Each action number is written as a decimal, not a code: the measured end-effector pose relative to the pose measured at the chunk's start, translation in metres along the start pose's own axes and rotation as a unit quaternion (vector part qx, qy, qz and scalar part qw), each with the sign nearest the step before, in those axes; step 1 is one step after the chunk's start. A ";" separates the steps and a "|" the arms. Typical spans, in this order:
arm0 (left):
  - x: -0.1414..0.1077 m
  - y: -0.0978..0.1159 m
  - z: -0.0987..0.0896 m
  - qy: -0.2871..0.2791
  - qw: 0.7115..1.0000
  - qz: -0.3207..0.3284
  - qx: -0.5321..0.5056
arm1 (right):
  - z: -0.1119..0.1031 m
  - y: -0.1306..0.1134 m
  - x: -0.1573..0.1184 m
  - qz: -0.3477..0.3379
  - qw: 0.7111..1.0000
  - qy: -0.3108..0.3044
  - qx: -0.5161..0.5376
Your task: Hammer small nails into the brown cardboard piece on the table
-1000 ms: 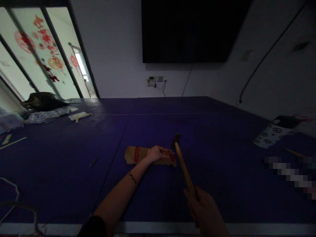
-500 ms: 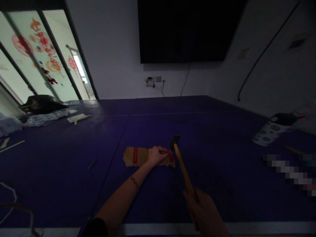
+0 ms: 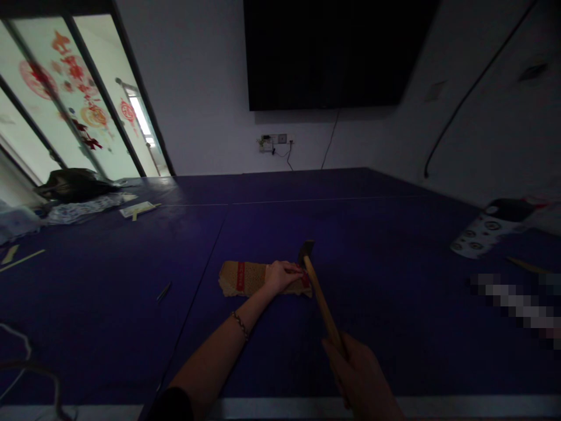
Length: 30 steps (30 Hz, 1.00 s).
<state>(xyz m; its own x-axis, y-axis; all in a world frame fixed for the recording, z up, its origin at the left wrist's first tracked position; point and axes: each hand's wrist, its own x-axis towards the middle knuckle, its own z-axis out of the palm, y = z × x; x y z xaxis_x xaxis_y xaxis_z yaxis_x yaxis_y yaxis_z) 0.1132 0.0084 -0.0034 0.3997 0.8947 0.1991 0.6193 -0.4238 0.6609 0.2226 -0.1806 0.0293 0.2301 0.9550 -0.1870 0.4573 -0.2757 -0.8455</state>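
My right hand [image 3: 357, 368] is wrapped round the wooden handle of a hammer [image 3: 322, 298]. The hammer's dark head is over the right end of a piece of brown cardboard [image 3: 249, 278] with red printed bands; whether it touches anything there is unclear. Resting on the cardboard, my left hand [image 3: 283, 276] has its thumb and fingers pinched together close to the hammer head. Whatever lies between those fingertips is too small and dark to make out. A thin metal rod-like piece [image 3: 163, 291] lies on the purple table [image 3: 385, 251], left of the cardboard.
A patterned cylindrical container [image 3: 484, 231] lies tilted at the right. Far left are a dark bag [image 3: 76, 184], crumpled plastic [image 3: 87, 209] and pale strips [image 3: 24, 261]. A cable [image 3: 30, 367] loops at the near left. A screen [image 3: 337, 52] hangs on the wall behind.
The hammer head has shifted slightly left, closer to the pinched fingers of my left hand. My right hand moved a little left with it; the cardboard has hardly moved.
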 end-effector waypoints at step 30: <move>0.004 -0.002 -0.011 -0.089 0.983 -0.072 -0.142 | -0.033 -0.017 0.061 -0.080 0.952 -0.060 0.290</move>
<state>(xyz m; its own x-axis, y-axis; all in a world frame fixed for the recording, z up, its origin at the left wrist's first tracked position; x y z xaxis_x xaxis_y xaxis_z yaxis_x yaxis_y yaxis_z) 0.1061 0.0146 0.0037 0.4493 0.8930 -0.0247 0.4755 -0.2156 0.8529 0.2567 -0.1213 0.0490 0.0821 0.9948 -0.0598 -0.0801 -0.0532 -0.9954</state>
